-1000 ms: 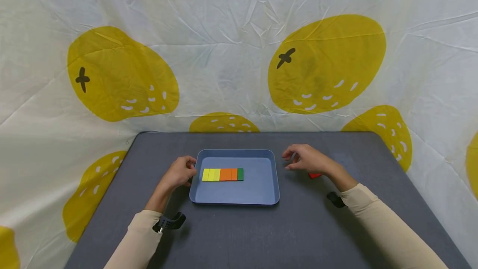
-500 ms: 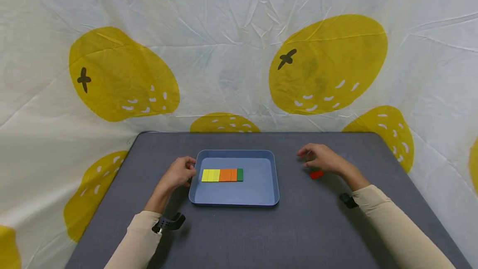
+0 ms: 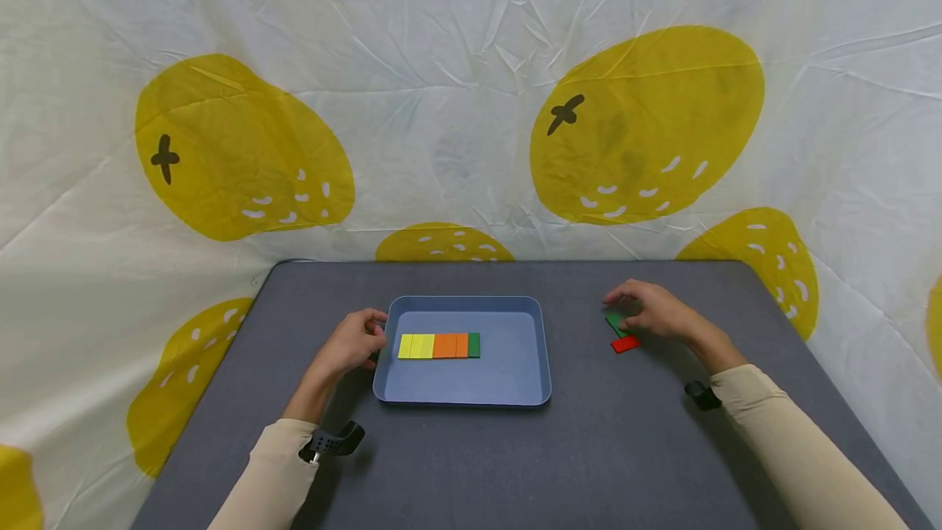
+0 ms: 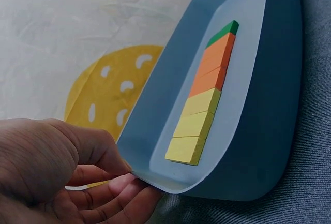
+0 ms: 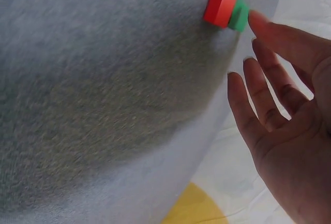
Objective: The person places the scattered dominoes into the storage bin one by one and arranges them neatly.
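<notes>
My left hand point(image 3: 358, 340) pinches the left rim of a blue tray point(image 3: 515, 379); the left wrist view shows thumb and fingertips at its edge. Inside the tray lies a straight row of flat blocks: yellow blocks point(image 4: 192, 123) at the left, orange blocks point(image 4: 211, 63) in the middle, one green block point(image 3: 474, 345) at the right end. Right of the tray, my right hand point(image 3: 651, 311) hovers with relaxed fingers over a loose green block point(image 3: 614, 323), partly hidden by it. A red block point(image 3: 625, 343) lies against that green one. Nothing sits between the right fingers.
A dark grey cloth-covered table point(image 3: 471, 464) carries everything. Its back edge meets a white curtain point(image 3: 441, 145) printed with yellow fruit. Each wrist wears a dark band, such as the left wristband point(image 3: 333, 440).
The right hand has moved right, away from the tray, to the loose blocks, and the red and green blocks there have come into sight. The left hand stays at the tray rim.
</notes>
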